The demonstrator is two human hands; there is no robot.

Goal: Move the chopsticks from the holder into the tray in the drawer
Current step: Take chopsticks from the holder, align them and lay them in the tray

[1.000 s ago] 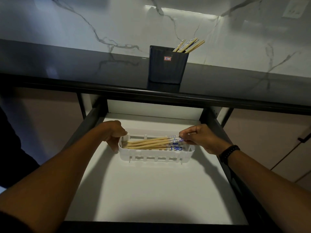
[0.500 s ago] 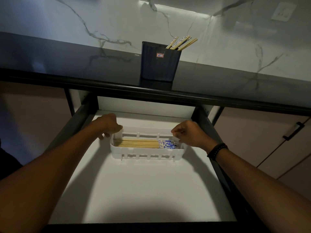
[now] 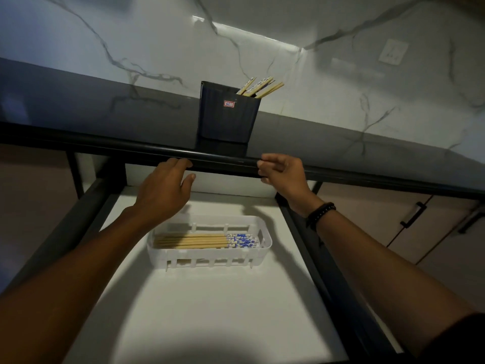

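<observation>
A dark square holder (image 3: 227,114) stands on the counter, with a few chopsticks (image 3: 259,87) sticking out of its right corner. Below, the open drawer (image 3: 210,306) holds a white slotted tray (image 3: 259,254). Several chopsticks (image 3: 204,240) with blue-patterned ends lie flat in the tray. My left hand (image 3: 164,190) hovers above the tray near the counter edge, fingers relaxed, holding nothing. My right hand (image 3: 284,177) is raised at the counter edge below the holder, fingers loosely curled and empty. A dark bead bracelet sits on the right wrist.
The dark counter's rounded front edge (image 3: 105,143) runs across above the drawer. A marble wall with a socket (image 3: 393,51) rises behind. Cabinet doors with black handles (image 3: 413,214) are at the right. The drawer's dark side rails (image 3: 309,248) flank the white floor.
Both hands have let go of the chopsticks and tray and risen from the tray toward the counter edge. The chopsticks now lie flat in the tray.
</observation>
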